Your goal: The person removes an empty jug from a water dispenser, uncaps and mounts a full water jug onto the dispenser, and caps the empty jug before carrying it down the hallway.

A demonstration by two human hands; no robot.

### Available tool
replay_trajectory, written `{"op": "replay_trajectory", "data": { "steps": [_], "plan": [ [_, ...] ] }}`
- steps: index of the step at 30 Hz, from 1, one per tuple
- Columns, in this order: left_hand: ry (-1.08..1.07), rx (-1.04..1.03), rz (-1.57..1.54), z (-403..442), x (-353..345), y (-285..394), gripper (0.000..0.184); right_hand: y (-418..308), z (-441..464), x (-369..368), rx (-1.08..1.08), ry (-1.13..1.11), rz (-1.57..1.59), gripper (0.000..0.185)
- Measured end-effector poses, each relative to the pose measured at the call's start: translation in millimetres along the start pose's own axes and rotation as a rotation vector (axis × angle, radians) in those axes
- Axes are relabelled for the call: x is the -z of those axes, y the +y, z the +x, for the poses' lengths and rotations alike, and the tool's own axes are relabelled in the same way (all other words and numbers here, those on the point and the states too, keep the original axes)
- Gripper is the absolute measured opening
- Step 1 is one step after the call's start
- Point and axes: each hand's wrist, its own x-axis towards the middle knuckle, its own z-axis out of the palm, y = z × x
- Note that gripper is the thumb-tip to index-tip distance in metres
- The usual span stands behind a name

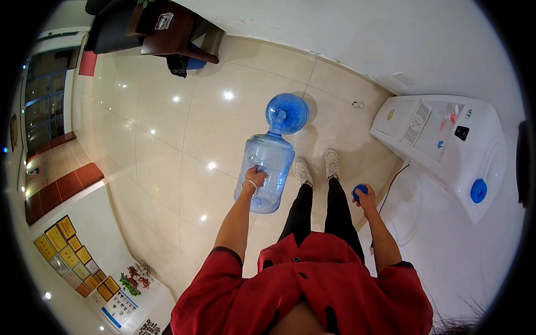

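A large clear-blue water jug (271, 192) hangs over the floor in front of me, lying on its side with its neck pointing away. My left hand (255, 177) is closed on the handle at its middle. Beyond the neck, a round blue jug (295, 109) is on the floor, partly covered by the held one; whether the two touch I cannot tell. My right hand (365, 196), low by my right leg, has its fingers wrapped round a blue cap (358, 192).
A white water dispenser (430, 120) with a blue round piece (478, 190) on its top stands at the right by the wall. At the back left are a dark wooden table (178, 33) and a black bag (177, 66). Framed certificates (70, 255) hang at the left.
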Motion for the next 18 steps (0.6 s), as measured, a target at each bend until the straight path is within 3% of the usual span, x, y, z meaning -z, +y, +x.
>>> {"op": "replay_trajectory", "data": {
  "steps": [5, 18],
  "plan": [
    [-0.019, 0.029, 0.035, 8, 4, -13, 0.02, -2, -5, 0, 0.004, 0.003, -0.006, 0.023],
    [-0.013, 0.027, 0.057, 2, 4, -2, 0.016, -5, -2, -3, -0.021, 0.019, -0.006, 0.022]
  ]
}}
